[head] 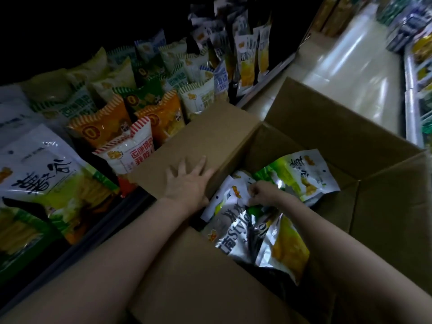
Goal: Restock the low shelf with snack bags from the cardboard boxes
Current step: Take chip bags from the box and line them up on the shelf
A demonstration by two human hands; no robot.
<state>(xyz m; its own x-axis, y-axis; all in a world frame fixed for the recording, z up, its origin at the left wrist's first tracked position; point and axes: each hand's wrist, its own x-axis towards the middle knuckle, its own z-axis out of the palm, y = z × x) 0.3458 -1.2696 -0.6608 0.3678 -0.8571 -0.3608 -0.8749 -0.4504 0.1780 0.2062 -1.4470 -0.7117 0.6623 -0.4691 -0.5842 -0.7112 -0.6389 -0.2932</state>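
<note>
Inside the cardboard box (350, 160), the right hand (264, 192) pinches a silver snack bag (236, 206) while the left hand (187, 181) presses the flap (198, 136) flat-fingered; the slick foil could slip.

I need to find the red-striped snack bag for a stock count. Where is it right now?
In the head view, the red-striped bag stands on the low shelf at left, before the orange bags, against the box flap under the left hand.

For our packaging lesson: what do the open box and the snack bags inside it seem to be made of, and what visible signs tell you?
Cardboard box: plain brown cardboard, matte; the flaps are stiff, flat and fold on creases.
Snack bags in the box: probably metallised plastic film, glossy; silver patches glint and the surface crinkles where the right hand pinches one.
</note>
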